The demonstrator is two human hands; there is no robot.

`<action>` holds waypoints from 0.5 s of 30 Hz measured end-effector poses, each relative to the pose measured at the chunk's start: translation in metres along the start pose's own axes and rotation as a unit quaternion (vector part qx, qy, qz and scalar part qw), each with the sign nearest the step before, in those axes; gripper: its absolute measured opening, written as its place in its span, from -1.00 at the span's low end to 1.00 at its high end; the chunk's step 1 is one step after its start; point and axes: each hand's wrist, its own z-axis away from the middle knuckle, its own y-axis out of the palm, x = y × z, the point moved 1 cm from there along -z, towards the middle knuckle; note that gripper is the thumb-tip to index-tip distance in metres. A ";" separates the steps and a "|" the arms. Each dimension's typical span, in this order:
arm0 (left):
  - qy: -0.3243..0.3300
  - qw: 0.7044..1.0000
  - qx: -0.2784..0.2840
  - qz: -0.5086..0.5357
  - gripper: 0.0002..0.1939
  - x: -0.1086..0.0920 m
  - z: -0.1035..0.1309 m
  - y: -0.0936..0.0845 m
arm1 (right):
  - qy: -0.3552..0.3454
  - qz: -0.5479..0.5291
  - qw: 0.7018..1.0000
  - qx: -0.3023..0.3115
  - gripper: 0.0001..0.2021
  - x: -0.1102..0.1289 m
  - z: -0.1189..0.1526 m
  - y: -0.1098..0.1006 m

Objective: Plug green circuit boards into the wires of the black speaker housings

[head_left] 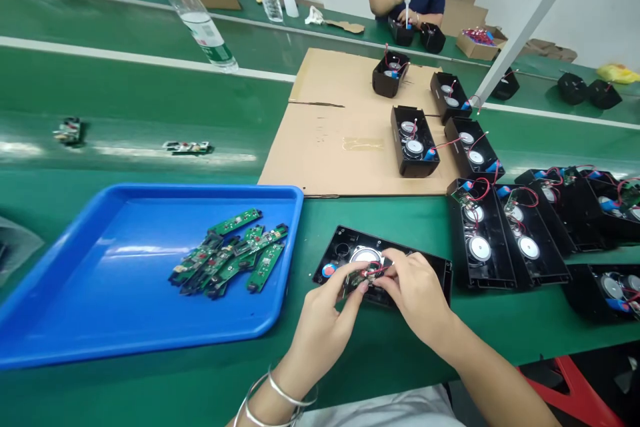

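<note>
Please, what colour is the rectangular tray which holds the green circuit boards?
The rectangular plastic tray is blue; it shows in the head view.

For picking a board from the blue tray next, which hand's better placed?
Left, probably: the left hand is nearer the blue tray and its green boards, though it must first release the circuit board it pinches. The right hand is farther off, by the red wires.

Circuit board [351, 281] in left hand [324, 313]
</note>
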 end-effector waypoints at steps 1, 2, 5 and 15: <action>-0.003 1.000 0.008 0.006 -0.79 0.000 -0.001 -0.001 | 0.011 -0.008 1.000 0.014 -0.85 0.000 0.000 0.000; -0.009 1.000 0.014 0.013 -0.79 -0.001 -0.001 -0.001 | 0.018 -0.013 0.999 0.029 -0.79 0.000 -0.001 0.001; -0.035 0.998 0.020 0.048 -0.79 -0.002 -0.003 -0.001 | 0.039 -0.010 0.997 0.069 -0.79 0.003 -0.003 0.003; -0.077 0.997 0.007 0.028 -0.69 0.001 -0.001 -0.008 | 0.115 -0.049 0.989 0.081 -0.32 -0.012 0.015 -0.055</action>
